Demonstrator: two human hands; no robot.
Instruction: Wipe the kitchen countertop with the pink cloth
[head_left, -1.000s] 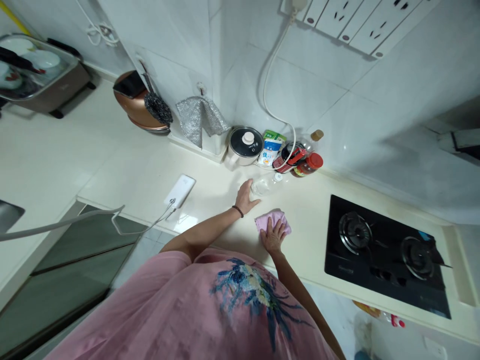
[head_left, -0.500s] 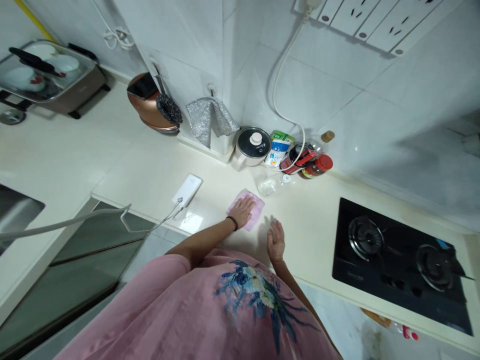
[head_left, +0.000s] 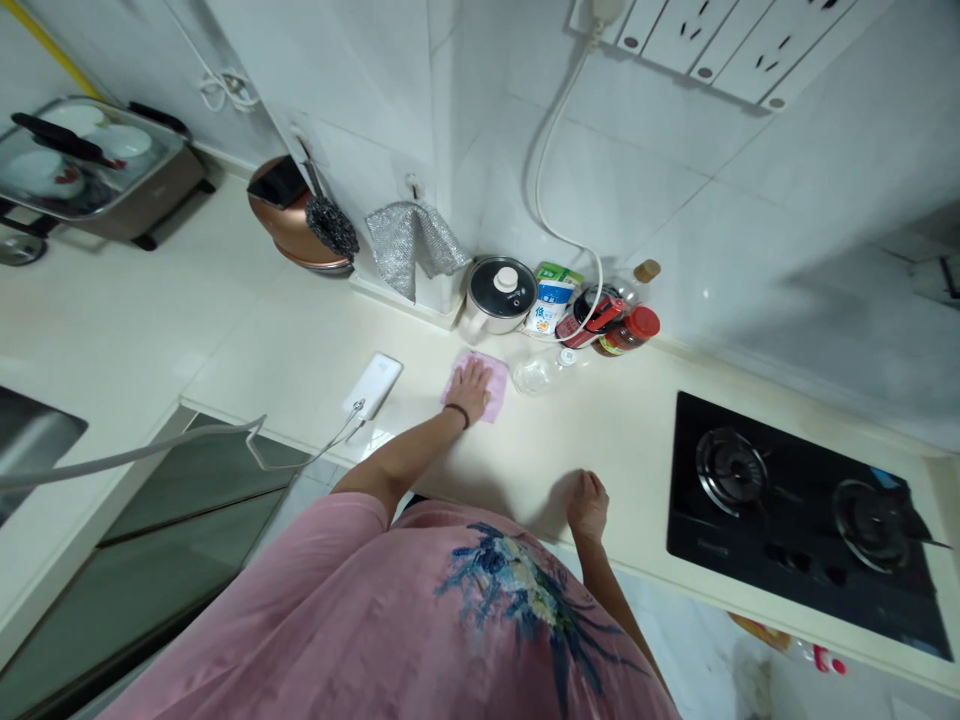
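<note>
My left hand (head_left: 470,390) lies flat with fingers apart, pressing on a pink cleaning cloth (head_left: 496,384) on the cream countertop (head_left: 517,460). Around the wrist is a dark band. Over the counter's front edge, to the right, my right hand (head_left: 587,506) has its fingers curled in, and nothing shows in them. A clear bottle (head_left: 534,374) lies on its side just right of the cloth. Behind the cloth stands a small electric pot (head_left: 501,296) with a dark lid. Left of the cloth is a white power bank (head_left: 375,384) with a cable plugged in.
A blue-and-white packet (head_left: 550,306) and a red-lidded jar (head_left: 628,331) stand against the wall. A black gas hob (head_left: 795,520) occupies the right. Farther left are a copper-coloured pan (head_left: 296,228), a lidded electric cooker (head_left: 127,200) and a sink (head_left: 34,435).
My left hand and the cloth have slid away from me and a little left. My right hand has moved right and nearer the front edge, its fingers curling in.
</note>
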